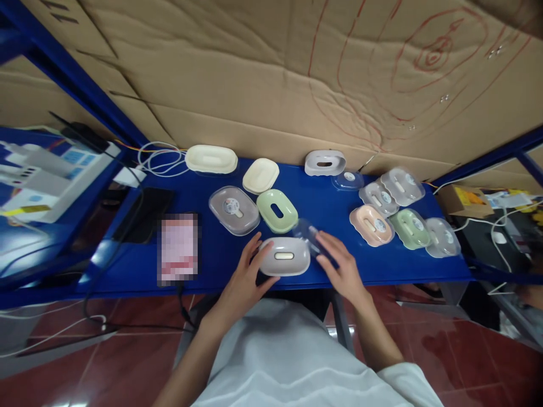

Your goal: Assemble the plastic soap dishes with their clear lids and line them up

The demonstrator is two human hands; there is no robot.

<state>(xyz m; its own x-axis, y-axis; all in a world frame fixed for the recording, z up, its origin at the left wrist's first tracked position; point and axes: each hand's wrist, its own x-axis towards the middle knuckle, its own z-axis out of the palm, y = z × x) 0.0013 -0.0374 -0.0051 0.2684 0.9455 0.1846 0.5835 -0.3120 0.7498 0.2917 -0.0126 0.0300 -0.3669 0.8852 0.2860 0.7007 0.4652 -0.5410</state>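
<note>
Near the front edge of the table, my left hand (246,268) grips a grey oval soap dish (297,265) by its left end, thumb and fingers around the rim. A pale strip shows in the slot at the dish's middle. Just right of the dish, my right hand (341,268) pinches a clear plastic lid (304,230) with a round-edged shape, tilted and partly hidden by the fingers. Behind the grey dish lies a green soap dish (288,217) with an open slot. A grey soap dish under a clear lid (218,209) stands to its left.
Cream trays (212,165) and a grey slotted dish (314,168) line the back of the blue table (220,264). Several lidded dishes, one peach (360,232), cluster at the right. A blurred pink panel (178,243), white cables (159,161) and a cardboard wall (254,73) surround the area.
</note>
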